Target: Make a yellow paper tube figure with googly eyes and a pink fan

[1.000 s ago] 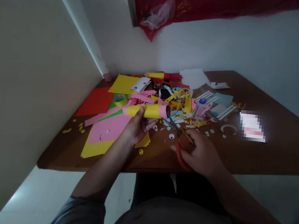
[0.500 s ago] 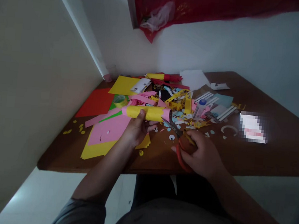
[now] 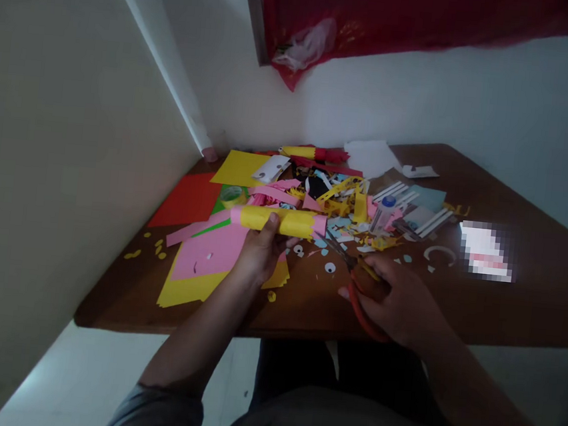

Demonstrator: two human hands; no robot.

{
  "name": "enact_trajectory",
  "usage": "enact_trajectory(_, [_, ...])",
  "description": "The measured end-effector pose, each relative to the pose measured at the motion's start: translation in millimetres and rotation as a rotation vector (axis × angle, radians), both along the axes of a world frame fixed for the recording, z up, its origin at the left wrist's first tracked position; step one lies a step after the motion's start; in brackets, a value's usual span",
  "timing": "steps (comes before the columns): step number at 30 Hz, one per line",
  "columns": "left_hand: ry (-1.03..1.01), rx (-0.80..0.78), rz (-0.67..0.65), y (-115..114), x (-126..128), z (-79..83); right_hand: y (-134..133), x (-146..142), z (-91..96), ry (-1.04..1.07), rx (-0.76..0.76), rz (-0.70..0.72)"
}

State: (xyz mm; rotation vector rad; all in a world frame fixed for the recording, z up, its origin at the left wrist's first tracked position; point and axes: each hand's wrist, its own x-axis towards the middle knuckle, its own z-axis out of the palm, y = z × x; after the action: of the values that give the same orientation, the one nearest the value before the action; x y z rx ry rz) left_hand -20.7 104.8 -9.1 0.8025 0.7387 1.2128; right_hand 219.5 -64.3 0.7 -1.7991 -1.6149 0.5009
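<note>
In the head view my left hand is closed round a paper tube, its thumb on top. The tube is pink at both ends, with a yellow wrap of jagged right edge round its middle. My right hand grips scissors with orange-red handles, fingers through the loops. Their blades point up and left, the tips close to the tube's right pink end; whether they touch it I cannot tell. Below the tube lies a paper googly eye on the brown table.
Pink sheets and yellow sheets lie left, beside a red sheet and a tape roll. Paper scraps heap behind the tube. A glue bottle stands right of them. At the back lies another yellow and red tube.
The scissors and my right hand have moved right and down, away from the tube's end. My left hand still holds the tube. The whole view has shifted slightly.
</note>
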Motion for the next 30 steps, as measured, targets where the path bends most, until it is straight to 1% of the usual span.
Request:
enact_trajectory(8, [-0.005,0.050,-0.018,-4,-1,3.6,-2,-6,4.0,0.107,-0.031,-0.010])
enact_trajectory(17, [-0.007,0.039,-0.049,-3,-2,2.1,1,-1,-4.3,0.050,-0.028,-0.003])
enact_trajectory(21, [-0.010,0.037,-0.040,-2,-2,1.7,2,-1,-6.1,0.073,-0.018,0.029])
enact_trajectory(26, [-0.027,0.045,-0.020,-5,0,2.8,1,-9,3.4,0.189,-0.021,0.022])
enact_trajectory(30, [-0.044,0.097,-0.021,-8,1,6.7,-1,-13,9.1,0.242,-0.011,0.018])
